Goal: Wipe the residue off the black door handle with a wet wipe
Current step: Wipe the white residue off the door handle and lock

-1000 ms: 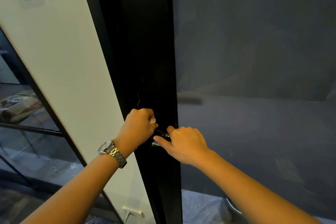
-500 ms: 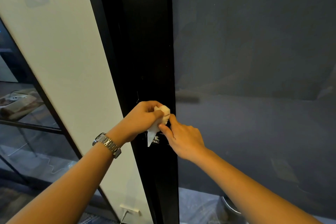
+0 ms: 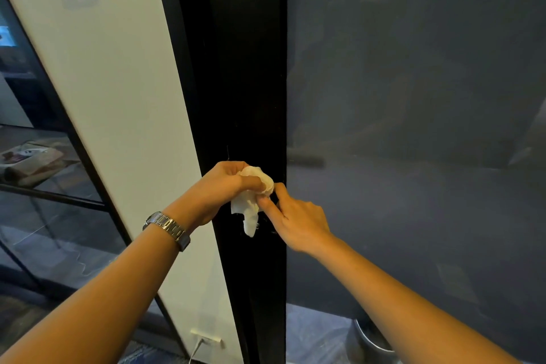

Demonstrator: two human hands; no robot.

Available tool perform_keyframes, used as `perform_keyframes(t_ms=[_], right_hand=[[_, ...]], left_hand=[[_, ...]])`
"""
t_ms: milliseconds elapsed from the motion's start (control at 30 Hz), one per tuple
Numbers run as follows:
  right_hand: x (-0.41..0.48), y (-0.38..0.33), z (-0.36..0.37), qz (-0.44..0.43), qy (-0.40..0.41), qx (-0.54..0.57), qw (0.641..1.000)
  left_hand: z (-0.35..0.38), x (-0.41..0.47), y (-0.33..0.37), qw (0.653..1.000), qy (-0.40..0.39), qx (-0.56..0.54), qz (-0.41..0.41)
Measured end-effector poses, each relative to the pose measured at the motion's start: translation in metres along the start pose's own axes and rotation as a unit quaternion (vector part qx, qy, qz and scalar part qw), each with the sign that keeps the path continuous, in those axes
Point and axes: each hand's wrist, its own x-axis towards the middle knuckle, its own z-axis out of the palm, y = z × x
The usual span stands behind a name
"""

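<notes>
The left hand (image 3: 221,189) grips a bunched wipe (image 3: 250,210) against the black door frame (image 3: 245,83), with the handle mostly hidden behind the 2 hands. The right hand (image 3: 298,219) pinches the wipe's edge. This looks like refolding the wipe; the next move calls for pressing it on the handle and rubbing.
</notes>
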Motion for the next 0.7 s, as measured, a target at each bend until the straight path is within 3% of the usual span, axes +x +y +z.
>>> perform_keyframes(t_ms=[167,333,500,600,700], right_hand=[[-0.003,0.001,-0.002,-0.036,-0.018,0.006,0.999],[-0.002,0.004,-0.004,-0.032,-0.031,0.022,0.999],[-0.003,0.003,-0.003,-0.03,-0.018,0.015,0.999],[-0.003,0.004,-0.003,-0.03,-0.012,0.019,0.999],[-0.002,0.003,-0.002,-0.03,-0.012,0.006,0.999]], left_hand=[[-0.006,-0.003,-0.001,0.997,-0.028,0.066,-0.014],[-0.007,-0.004,0.0,0.993,-0.036,0.11,0.028],[-0.017,-0.001,-0.01,0.973,0.018,0.222,0.059],[-0.03,0.0,-0.016,0.957,0.014,0.29,0.01],[-0.039,-0.006,-0.017,0.965,-0.01,0.252,-0.071]])
